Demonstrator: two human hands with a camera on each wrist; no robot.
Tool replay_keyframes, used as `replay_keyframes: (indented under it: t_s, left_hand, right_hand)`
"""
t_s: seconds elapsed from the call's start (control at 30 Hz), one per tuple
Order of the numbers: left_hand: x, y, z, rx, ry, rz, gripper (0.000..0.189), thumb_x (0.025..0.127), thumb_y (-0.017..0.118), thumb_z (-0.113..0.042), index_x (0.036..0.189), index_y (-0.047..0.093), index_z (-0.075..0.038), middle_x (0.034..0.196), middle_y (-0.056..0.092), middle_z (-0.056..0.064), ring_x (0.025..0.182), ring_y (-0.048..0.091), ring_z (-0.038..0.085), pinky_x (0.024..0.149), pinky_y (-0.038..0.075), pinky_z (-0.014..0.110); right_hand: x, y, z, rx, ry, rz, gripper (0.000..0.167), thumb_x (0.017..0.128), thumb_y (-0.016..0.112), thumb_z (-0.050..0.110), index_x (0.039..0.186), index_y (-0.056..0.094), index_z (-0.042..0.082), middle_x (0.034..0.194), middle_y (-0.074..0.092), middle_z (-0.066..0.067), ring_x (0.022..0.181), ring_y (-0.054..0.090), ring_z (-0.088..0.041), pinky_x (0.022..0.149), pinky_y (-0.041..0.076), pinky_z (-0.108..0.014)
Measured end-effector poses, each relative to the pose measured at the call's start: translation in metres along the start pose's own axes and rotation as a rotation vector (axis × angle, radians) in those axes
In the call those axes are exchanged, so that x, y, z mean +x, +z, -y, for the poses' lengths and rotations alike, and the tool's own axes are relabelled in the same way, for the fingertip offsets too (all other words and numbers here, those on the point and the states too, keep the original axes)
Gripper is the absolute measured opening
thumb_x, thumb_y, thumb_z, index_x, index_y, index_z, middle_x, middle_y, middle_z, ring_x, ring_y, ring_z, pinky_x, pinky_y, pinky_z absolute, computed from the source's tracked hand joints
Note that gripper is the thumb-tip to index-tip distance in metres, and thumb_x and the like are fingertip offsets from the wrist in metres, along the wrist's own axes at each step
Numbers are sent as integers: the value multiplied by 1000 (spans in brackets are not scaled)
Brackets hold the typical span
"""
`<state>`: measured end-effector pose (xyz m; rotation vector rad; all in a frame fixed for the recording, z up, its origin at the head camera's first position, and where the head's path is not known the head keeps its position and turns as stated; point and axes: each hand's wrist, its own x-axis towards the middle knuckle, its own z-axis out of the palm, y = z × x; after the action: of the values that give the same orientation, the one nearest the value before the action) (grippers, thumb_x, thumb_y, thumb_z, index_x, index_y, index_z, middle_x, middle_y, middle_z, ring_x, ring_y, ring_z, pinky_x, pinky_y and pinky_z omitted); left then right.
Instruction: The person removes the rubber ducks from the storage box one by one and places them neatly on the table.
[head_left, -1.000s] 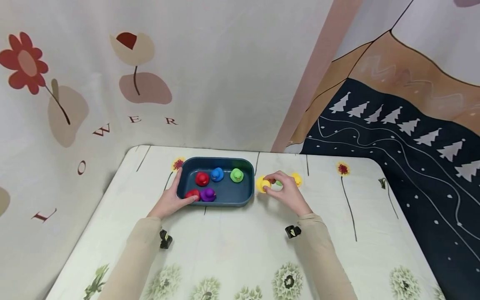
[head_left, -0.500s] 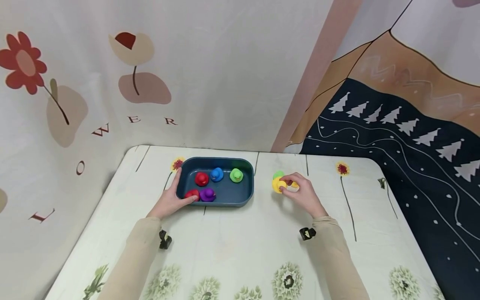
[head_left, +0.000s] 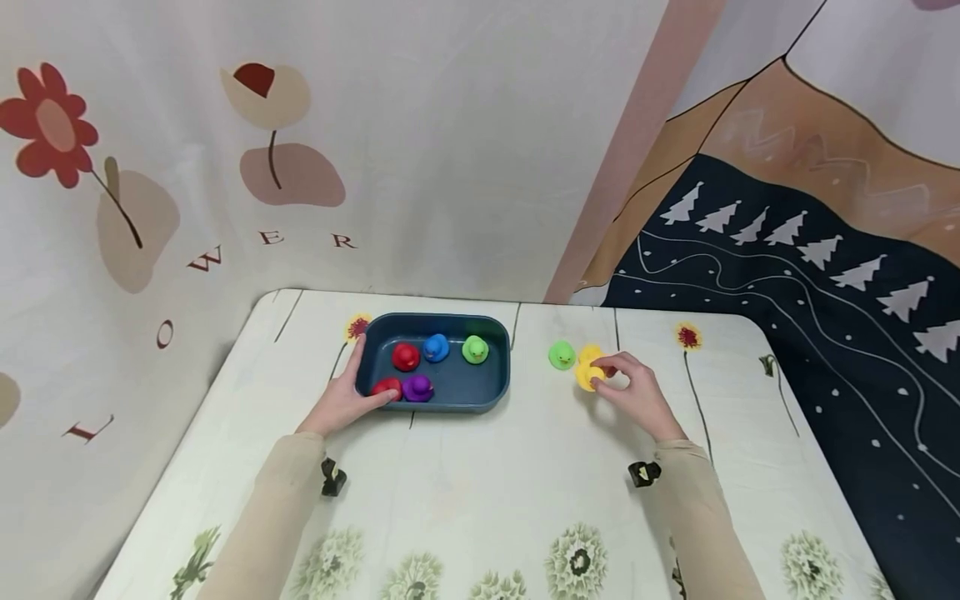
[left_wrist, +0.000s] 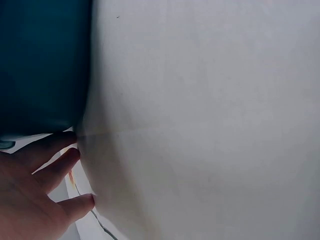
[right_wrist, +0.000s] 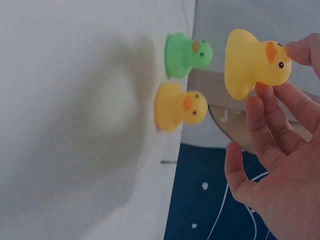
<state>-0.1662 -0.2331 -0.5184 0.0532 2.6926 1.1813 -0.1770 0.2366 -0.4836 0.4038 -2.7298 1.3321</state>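
In the head view my left hand rests on the left end of a dark blue tray. Its fingers lie along the end wall and the thumb reaches over the near rim. Inside are a red duck, a second red duck partly behind the thumb, a blue duck, a green duck and a purple duck. My right hand pinches a yellow rubber duck by its head, above the table. Below it stand another yellow duck and a green duck.
The table wears a white cloth printed with flowers. Behind it hangs a pale printed curtain, and a dark blue tree-patterned cloth lies off the right side.
My right hand has carried the yellow duck rightward, away from the tray. The loose green duck now shows fully. My left hand and the tray have stayed in place.
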Motion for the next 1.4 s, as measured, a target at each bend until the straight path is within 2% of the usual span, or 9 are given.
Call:
replay_keyframes:
  t_s: [0.23, 0.6, 1.0, 1.4]
  left_hand:
    - [0, 0, 1, -16, -3, -1, 114, 81, 72, -54, 154, -12, -28, 153, 18, 30, 128, 35, 54, 97, 35, 66]
    - [-1, 1, 2, -29, -15, 4, 114, 81, 72, -55, 154, -13, -30, 155, 16, 29, 130, 33, 53, 97, 35, 66]
    - [1, 0, 4, -30, -14, 4, 114, 82, 72, -52, 154, -13, -31, 155, 14, 28, 131, 31, 53, 98, 34, 66]
    - [2, 0, 3, -29, -11, 6, 115, 81, 72, -54, 154, -13, -30, 155, 15, 29, 129, 34, 54, 97, 35, 66]
  right_hand:
    - [-3, -11, -15, -44, 7, -12, 23, 83, 72, 4, 105, 69, -1, 96, 61, -11, 89, 53, -25, 81, 43, -45]
    - [-6, -25, -34, -100, 31, -4, 23, 85, 71, 6, 106, 69, -3, 99, 62, -14, 89, 54, -26, 83, 42, -47]
    - [0, -36, -56, -121, 114, 39, 28, 87, 69, 4, 111, 66, -8, 106, 61, -21, 94, 54, -32, 86, 42, -49]
    - [16, -42, -69, -123, 219, 81, 32, 90, 65, 10, 117, 64, -7, 108, 57, -21, 96, 51, -32, 86, 45, -45]
